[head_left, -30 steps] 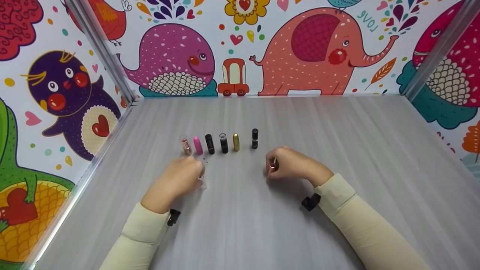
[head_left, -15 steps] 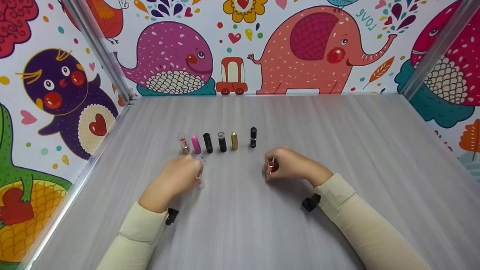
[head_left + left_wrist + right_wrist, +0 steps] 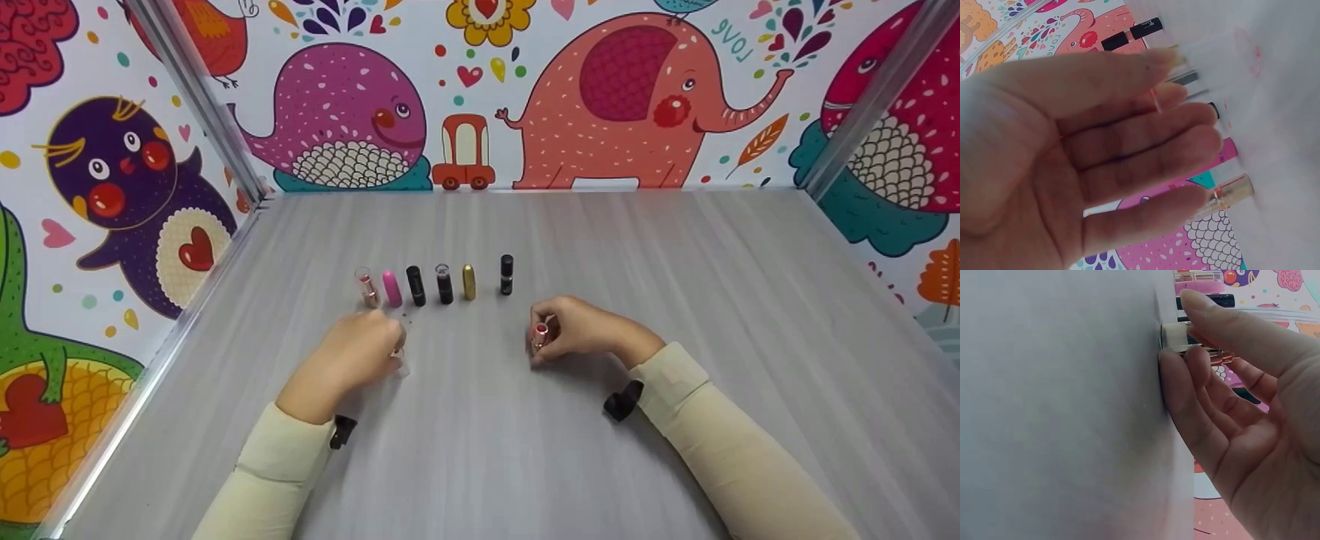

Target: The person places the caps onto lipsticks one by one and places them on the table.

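Observation:
My left hand [image 3: 345, 360] pinches a clear lipstick cap [image 3: 1216, 59] between thumb and fingertips, low over the table. The other fingers of that hand lie nearly straight. To the right, my right hand [image 3: 574, 328] holds an uncapped lipstick [image 3: 540, 335], its shiny pinkish tube upright with a red top. In the right wrist view, the lipstick's pale base [image 3: 1174, 336] sits between thumb and fingertips, at or close to the tabletop. Just beyond my left hand stands a rose-gold lipstick [image 3: 367, 291] under a clear cap, beside a pink lipstick [image 3: 392, 289].
The row continues with a black lipstick [image 3: 416, 286], a black one with a clear top [image 3: 444, 285] and a gold one [image 3: 469, 283]. Apart to the right stands another black lipstick [image 3: 507, 276]. Cartoon-printed walls [image 3: 517, 97] bound the grey table [image 3: 465, 457].
My right hand has shifted slightly toward me, and more of its lipstick tube shows. The left hand stays in place with the cap. The head view has shifted a little.

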Motion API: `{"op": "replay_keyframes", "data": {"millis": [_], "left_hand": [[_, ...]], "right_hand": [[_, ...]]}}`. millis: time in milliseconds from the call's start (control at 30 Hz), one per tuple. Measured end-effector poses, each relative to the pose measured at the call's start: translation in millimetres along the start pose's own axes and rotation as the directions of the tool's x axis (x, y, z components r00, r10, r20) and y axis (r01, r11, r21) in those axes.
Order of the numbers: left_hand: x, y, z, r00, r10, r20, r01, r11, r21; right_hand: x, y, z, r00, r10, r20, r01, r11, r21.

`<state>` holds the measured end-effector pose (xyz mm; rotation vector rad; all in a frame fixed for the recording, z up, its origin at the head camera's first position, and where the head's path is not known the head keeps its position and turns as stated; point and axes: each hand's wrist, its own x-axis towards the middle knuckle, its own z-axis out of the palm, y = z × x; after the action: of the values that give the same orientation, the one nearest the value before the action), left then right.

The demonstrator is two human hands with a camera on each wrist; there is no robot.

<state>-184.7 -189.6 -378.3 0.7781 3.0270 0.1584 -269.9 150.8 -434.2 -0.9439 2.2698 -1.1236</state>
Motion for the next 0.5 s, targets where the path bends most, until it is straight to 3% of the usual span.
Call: {"op": "replay_keyframes", "data": {"millis": [200,500], "left_hand": [[-0.3,-0.9,0.5,1.000,-0.011,0.007,0.011,1.000,-0.001],[1.2,-0.3,6.1,1.000,-0.008,0.012,0.008,1.000,0.023]], "right_hand": [[-0.3,1.2,-0.5,1.000,-0.007,0.024,0.006,0.998,0.068],[1.2,3.7,-0.7,1.000,-0.003,0.025,0.001,0.999,0.054]]}}
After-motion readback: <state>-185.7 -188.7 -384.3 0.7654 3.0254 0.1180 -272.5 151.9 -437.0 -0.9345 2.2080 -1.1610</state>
